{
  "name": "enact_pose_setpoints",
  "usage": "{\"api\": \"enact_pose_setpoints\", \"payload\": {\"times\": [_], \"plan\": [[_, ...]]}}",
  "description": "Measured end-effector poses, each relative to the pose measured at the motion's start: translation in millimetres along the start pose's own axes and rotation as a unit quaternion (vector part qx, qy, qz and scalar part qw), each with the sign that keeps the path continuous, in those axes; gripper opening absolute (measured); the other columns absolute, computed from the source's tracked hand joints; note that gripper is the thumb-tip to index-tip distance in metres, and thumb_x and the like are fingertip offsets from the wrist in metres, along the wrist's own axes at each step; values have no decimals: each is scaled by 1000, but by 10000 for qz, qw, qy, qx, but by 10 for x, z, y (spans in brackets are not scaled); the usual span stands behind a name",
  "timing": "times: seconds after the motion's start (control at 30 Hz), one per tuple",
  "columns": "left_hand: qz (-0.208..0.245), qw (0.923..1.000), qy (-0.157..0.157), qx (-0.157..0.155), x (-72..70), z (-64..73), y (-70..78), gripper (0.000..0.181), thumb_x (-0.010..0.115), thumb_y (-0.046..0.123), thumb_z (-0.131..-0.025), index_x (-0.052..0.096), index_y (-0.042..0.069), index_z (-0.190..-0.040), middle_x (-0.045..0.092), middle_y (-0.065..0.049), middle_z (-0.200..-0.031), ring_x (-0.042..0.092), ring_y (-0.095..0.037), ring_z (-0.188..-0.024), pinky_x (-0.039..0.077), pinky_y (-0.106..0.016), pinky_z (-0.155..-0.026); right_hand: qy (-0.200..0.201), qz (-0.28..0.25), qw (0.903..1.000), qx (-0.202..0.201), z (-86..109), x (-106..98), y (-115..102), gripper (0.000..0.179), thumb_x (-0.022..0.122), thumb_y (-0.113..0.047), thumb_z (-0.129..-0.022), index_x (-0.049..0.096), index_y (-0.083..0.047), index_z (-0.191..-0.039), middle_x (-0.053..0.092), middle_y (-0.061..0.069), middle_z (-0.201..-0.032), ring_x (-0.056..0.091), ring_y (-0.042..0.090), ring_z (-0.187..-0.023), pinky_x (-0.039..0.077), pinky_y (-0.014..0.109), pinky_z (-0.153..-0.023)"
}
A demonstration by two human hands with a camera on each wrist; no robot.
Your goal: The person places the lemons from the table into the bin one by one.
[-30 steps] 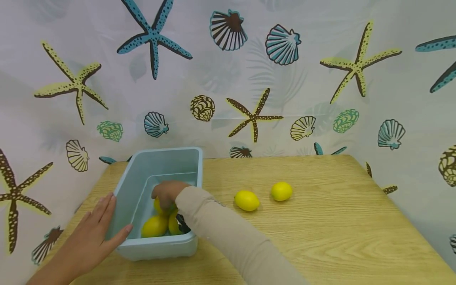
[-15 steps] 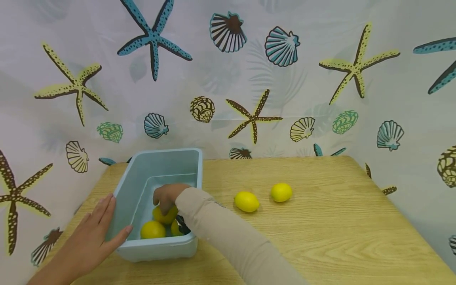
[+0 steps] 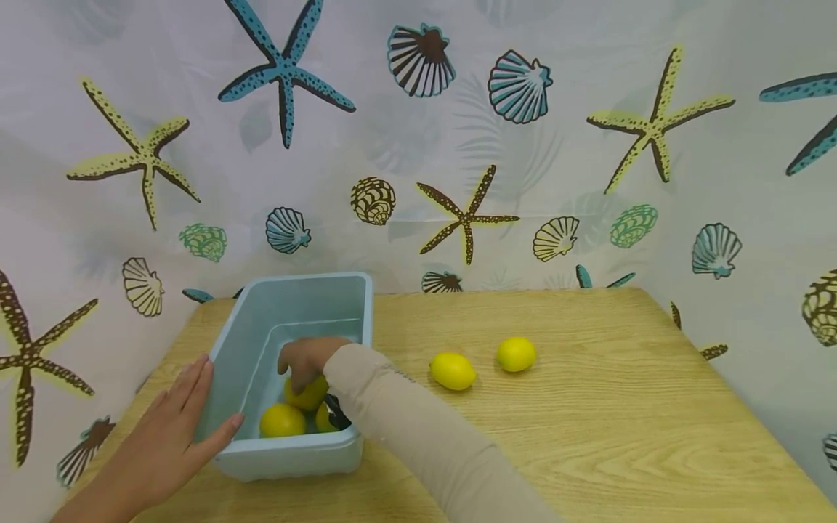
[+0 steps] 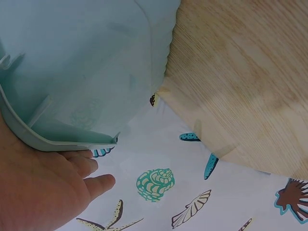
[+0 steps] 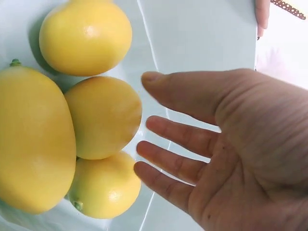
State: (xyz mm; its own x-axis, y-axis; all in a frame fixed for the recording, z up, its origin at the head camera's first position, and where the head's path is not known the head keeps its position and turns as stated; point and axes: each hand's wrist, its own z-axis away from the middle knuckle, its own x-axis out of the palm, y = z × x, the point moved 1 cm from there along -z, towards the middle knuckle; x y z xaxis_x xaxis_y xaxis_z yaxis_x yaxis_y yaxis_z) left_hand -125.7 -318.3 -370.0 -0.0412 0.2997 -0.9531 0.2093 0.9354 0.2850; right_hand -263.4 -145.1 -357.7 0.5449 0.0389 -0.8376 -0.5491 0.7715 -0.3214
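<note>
A light blue plastic bin [image 3: 290, 459] stands at the table's left side with several lemons [image 3: 282, 421] in its near end. My right hand [image 3: 310, 360] reaches into the bin, just above a lemon [image 3: 307, 396]. In the right wrist view the right hand [image 5: 231, 139] has its fingers spread and holds nothing; the fingertips come close to the middle lemon [image 5: 103, 118]. My left hand [image 3: 163, 439] rests against the bin's left rim with straight fingers. From the left wrist view, that hand [image 4: 43, 185] lies along the outside of the rim.
Two more lemons lie on the wooden table [image 3: 621, 407] right of the bin: a nearer lemon [image 3: 453, 371] and a farther lemon [image 3: 516, 354]. A cloth [image 3: 366, 145] printed with starfish and shells hangs behind and beside the table.
The lemon under my right hand has dropped slightly and sits lower among the others; the hand has let it go. The left hand and the bin stay in place.
</note>
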Motion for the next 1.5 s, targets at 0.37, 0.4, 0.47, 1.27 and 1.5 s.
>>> {"api": "enact_pose_setpoints", "payload": {"times": [0.37, 0.4, 0.47, 1.27, 1.5], "plan": [[58, 9999, -95, 0, -17, -46, 7, 90, 47, 51, -97, 4, -6, -151, 2, -25, -158, 12, -48, -141, 15, -72, -102, 673, -417, 9889, -1254, -23, -170, -64, 49, 61, -30, -95, 49, -24, -142, 45, -10, -145, 41, 5, -132, 33, 23, -108], [61, 9999, -83, 11, -15, -48, 5, 90, 47, 51, -97, 4, -6, -151, 2, -25, -158, 13, -48, -141, 15, -72, -101, 794, -450, 9857, -1417, -19, -193, -70, 49, 60, -29, -95, 48, -23, -143, 44, -9, -146, 40, 5, -133, 33, 22, -108], [52, 10000, -72, 15, -13, -49, 2, 90, 47, 52, -97, 4, -6, -151, 3, -25, -158, 14, -48, -140, 15, -72, -101, 1027, -610, 9790, -1653, 4, -251, -77, 49, 58, -30, -97, 46, -22, -144, 43, -9, -147, 40, 7, -134, 33, 20, -108], [58, 10000, 34, -33, 72, 23, 2, 91, 48, 52, -97, 5, -6, -151, 2, -26, -158, 14, -49, -140, 7, -68, -108, 2571, -89, 9487, -1839, 1273, -453, 1056, 58, 59, -28, -97, 38, -9, -148, 32, 13, -153, 27, 28, -142, 23, 43, -115], [50, 10000, -1, -36, 41, 9, 11, 92, 47, 53, -97, 3, -7, -151, 0, -27, -157, 12, -50, -140, 6, -68, -108, 2762, -199, 9512, -1364, 1404, -39, 1565, 58, 62, -25, -94, 41, -7, -145, 36, 15, -150, 32, 32, -138, 28, 49, -112]]}}
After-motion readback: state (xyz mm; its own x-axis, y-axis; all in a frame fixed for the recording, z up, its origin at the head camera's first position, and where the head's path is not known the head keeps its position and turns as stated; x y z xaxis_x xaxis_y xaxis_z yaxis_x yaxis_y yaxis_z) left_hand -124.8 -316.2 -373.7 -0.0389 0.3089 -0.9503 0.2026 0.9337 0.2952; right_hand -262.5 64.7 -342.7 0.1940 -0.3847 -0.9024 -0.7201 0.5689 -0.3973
